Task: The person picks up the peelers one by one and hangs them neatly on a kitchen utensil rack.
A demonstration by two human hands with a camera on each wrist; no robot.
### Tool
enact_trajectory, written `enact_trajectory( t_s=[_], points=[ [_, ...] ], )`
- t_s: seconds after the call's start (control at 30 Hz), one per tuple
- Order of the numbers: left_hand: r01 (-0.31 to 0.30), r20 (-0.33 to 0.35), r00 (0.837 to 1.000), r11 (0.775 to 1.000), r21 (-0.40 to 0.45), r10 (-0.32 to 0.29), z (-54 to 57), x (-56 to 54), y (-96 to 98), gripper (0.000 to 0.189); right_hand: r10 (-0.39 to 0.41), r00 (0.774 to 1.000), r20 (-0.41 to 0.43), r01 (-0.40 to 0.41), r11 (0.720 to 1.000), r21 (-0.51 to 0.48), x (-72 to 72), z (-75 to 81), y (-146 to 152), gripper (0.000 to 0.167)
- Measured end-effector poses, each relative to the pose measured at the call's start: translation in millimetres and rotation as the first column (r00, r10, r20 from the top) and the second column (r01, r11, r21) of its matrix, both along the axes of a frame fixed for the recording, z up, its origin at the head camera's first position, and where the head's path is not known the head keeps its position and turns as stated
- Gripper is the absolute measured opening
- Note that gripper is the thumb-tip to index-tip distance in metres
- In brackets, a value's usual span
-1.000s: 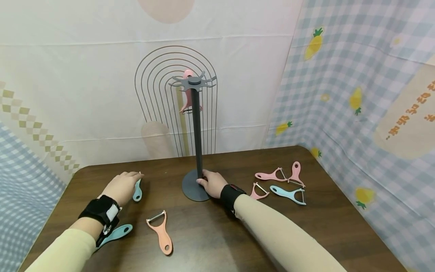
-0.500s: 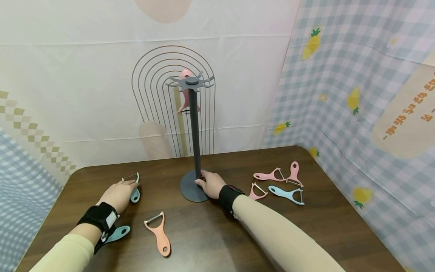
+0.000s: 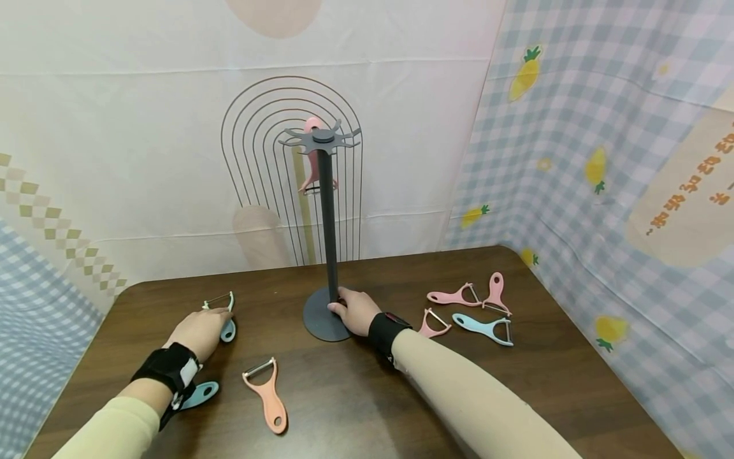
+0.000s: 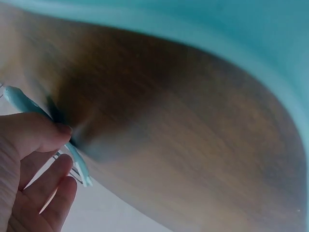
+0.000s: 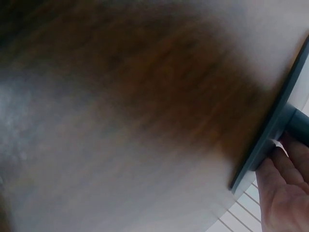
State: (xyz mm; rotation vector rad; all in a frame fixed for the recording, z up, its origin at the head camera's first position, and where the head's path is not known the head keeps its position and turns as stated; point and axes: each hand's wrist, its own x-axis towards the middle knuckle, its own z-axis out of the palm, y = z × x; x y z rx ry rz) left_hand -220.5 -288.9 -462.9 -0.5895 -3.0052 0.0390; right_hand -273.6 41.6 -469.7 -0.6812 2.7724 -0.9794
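Observation:
My left hand [image 3: 201, 331] pinches a blue Y-shaped peeler [image 3: 228, 330] between thumb and fingers at the table's left. In the left wrist view the thumb lies on that peeler's handle [image 4: 21, 100], and the blade end points past the fingers. My right hand [image 3: 358, 311] grips the foot of a grey rack's pole [image 3: 328, 223], just above its round base [image 3: 321, 319]. Fingers curl at the pole beside the base in the right wrist view. From one arm of the rack's hooked top [image 3: 323, 136] hangs a pink peeler [image 3: 312, 166].
Another blue peeler [image 3: 201, 394] lies partly under my left wrist. An orange peeler [image 3: 269, 398] lies on the wooden table [image 3: 355, 395] in front. Right of the rack are a light-blue peeler [image 3: 484, 327] and several pink ones [image 3: 455, 297]. Cloth curtains [image 3: 413, 159] stand behind and beside.
My left hand has drawn back slightly toward me and left, uncovering the blue peeler's blade. My right hand keeps its place on the pole. The view has shifted slightly.

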Motion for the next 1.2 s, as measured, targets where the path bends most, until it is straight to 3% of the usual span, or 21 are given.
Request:
enact_trajectory(
  t_s=[0.3, 0.53, 0.73, 1.2],
  points=[
    [-0.01, 0.002, 1.0, 1.0, -0.002, 0.01, 0.3, 0.8, 3.0, 0.026, -0.005, 1.0, 0.005, 0.005, 1.0, -0.013, -2.3, -2.3, -1, 0.019],
    [0.015, -0.001, 1.0, 1.0, -0.007, -0.015, 6.9, 2.2, 9.4, 0.015, -0.002, 1.0, 0.0, 0.002, 1.0, -0.011, -3.6, -3.0, -1, 0.021],
    [-0.014, 0.014, 1.0, 1.0, -0.001, 0.014, 10.8, 3.0, 14.9, 0.011, 0.0, 1.0, -0.004, 0.0, 1.0, -0.011, -5.2, -3.7, -1, 0.021],
    [-0.04, 0.028, 0.999, 0.999, -0.001, 0.04, 7.2, 0.1, 19.4, 0.015, -0.004, 1.0, -0.01, 0.004, 1.0, -0.005, -3.8, -5.1, 1, 0.02]
  ],
)
